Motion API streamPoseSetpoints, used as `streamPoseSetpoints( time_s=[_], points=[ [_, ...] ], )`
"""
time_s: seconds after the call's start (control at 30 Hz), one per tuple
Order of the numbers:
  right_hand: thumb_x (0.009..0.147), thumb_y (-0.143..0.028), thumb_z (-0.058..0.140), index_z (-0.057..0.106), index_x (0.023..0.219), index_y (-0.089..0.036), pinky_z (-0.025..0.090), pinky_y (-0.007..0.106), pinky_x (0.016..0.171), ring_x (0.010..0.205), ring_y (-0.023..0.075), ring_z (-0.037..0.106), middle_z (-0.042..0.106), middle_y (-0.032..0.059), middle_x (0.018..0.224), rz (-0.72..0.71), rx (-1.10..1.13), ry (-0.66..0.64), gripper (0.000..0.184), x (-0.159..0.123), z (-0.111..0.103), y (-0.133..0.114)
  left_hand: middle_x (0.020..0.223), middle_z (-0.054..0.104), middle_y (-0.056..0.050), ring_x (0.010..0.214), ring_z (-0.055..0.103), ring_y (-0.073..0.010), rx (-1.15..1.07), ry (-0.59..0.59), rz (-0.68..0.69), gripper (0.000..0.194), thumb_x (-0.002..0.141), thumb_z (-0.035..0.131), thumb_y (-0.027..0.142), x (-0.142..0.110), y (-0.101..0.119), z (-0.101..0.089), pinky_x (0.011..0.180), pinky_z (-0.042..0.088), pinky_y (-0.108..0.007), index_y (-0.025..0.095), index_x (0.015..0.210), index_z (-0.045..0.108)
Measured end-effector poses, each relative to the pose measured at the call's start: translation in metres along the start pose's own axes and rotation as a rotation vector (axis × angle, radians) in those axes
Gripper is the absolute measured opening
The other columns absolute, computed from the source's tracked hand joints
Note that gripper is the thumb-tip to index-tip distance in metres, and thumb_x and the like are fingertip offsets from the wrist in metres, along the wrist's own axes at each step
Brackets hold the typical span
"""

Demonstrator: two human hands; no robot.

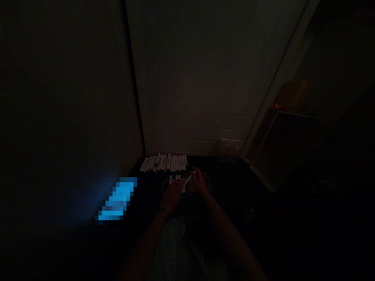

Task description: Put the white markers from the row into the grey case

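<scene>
A white marker (pixel 189 178) slants between my two hands over a clear case (pixel 165 185) on the dark table. The fingers of my right hand (pixel 199 182) are closed round its upper end. My left hand (pixel 172 195) has its fingertips at the lower end and appears to pinch it, though dim light blurs the grip. Several short white markers (pixel 175 178) with coloured ends lie in the case just beyond my left hand. Behind the case lies a row of white markers (pixel 164 162), side by side.
A bright blue, pixelated screen (pixel 117 199) glows at the left. Two clear packages (pixel 230 150) stand against the pale wall (pixel 199 78) at the back right. Further right is a box-like cabinet (pixel 281 144) with a yellowish thing (pixel 293 93) on top. The room is very dark.
</scene>
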State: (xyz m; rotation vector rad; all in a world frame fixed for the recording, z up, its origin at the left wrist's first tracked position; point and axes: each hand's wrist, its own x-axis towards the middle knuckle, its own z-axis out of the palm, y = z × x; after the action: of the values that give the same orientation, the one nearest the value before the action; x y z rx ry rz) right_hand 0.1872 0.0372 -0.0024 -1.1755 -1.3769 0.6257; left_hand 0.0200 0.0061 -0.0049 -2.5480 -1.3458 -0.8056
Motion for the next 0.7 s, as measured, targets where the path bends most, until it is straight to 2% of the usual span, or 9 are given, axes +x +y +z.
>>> streamPoseSetpoints(
  time_s=[0.37,0.57,0.7],
  points=[
    [0.087,-0.038,0.037,0.045,0.118,-0.024,0.043,0.023,0.073,0.082,0.0124,0.056,0.060,0.0011,0.097,-0.025,0.006,-0.017,0.036,-0.0001,0.0002,0.0026,0.109,0.056,-0.008,0.103,0.051,-0.0179,-0.051,0.043,0.005,0.033,0.089,0.029,0.026,-0.0015,0.0026,0.0031,0.090,0.041,-0.035,0.021,0.117,0.045],
    [0.086,-0.039,0.036,0.048,0.111,-0.022,0.042,0.021,0.062,0.070,0.0124,0.053,0.056,-0.0005,0.080,-0.022,-0.003,-0.016,0.033,-0.0025,-0.0022,-0.0006,0.109,0.055,-0.008,0.102,0.052,-0.0198,-0.078,0.008,0.009,0.034,0.086,0.037,0.034,-0.0023,0.0046,-0.0007,0.087,0.042,-0.035,0.021,0.117,0.045],
    [0.086,-0.038,0.037,0.050,0.109,-0.022,0.041,0.021,0.061,0.068,0.0127,0.051,0.054,-0.0007,0.076,-0.010,-0.012,-0.007,0.032,-0.0031,-0.0021,-0.0021,0.113,0.054,-0.008,0.106,0.050,-0.0200,-0.066,0.006,0.010,0.036,0.086,0.038,0.031,-0.0029,0.0018,0.0025,0.088,0.041,-0.034,0.021,0.120,0.042]
  ],
)
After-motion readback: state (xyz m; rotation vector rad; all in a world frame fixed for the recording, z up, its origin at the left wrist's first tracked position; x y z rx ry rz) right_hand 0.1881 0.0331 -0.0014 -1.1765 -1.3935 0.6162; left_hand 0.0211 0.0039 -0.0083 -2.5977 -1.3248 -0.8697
